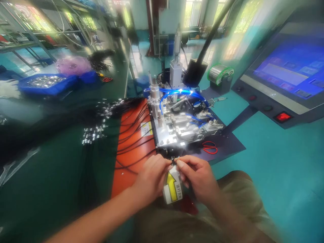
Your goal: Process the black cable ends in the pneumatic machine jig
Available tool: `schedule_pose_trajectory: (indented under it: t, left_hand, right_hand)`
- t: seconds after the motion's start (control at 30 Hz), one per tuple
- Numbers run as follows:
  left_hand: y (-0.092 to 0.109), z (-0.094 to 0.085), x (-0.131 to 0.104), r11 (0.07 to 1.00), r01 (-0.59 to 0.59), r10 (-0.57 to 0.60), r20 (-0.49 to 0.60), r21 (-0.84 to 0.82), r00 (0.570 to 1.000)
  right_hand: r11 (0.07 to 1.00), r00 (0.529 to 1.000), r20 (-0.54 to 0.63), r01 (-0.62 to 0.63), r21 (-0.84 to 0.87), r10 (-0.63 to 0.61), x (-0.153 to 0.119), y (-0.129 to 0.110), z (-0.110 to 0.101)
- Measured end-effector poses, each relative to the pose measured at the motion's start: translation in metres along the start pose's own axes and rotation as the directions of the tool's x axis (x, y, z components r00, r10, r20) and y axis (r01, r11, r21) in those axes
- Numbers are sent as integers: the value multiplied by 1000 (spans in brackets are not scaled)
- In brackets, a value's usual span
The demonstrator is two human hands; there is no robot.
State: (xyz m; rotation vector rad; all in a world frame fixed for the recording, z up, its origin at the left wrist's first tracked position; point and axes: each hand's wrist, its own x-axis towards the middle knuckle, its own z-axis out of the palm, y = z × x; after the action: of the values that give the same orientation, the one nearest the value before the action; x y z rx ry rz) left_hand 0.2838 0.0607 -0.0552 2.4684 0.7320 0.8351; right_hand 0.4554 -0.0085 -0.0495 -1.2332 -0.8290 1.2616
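Both hands meet at the front edge of a metal machine [184, 126]. My left hand [155, 172] is closed, its fingertips pinched at a small dark part [173, 161]. From the right, my right hand [198, 175] pinches at the same spot with thumb and index finger. What exactly each hand grips is too small to make out. Just below the fingertips is a white label with a yellow arrow [172, 189]. Black cables [134, 135] run over the orange panel [126, 182] beside my left hand.
Red-handled scissors [210, 147] lie on the dark machine base. A touch screen [291, 67] stands at the right, with a solder spool [220, 75] behind the machine. Bundled black cables with metal ends [93, 133] and a blue tray [45, 84] are at the left.
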Motion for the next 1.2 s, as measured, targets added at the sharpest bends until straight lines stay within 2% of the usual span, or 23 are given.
schedule_pose_trajectory:
  t: [0.23,0.3,0.4,0.57,0.73,0.97,1.2]
  left_hand:
    - [1,-1,0,999,15,-13,39,-42,999]
    - [2,0,0,999,12,-11,39,-33,999]
    - [1,1,-1,999,-20,19,19,32,1000]
    - [2,1,0,984,-95,90,40,151,995]
    - [3,0,0,972,-129,122,45,196,991]
    - [2,1,0,970,-126,121,35,209,992]
    - [1,3,-1,976,-117,119,-2,183,993]
  right_hand:
    - [990,999,-24,-26,138,30,-2,5,12]
    - [991,999,-29,-26,132,31,-3,6,13]
    - [998,999,8,-38,56,37,-1,3,4]
    - [983,980,181,-48,-178,81,7,-15,-18]
    - [918,983,178,36,-395,38,13,-27,-20]
    - [898,990,143,57,-436,6,11,-22,-19]
    - [896,988,108,146,-420,-111,11,-17,-18]
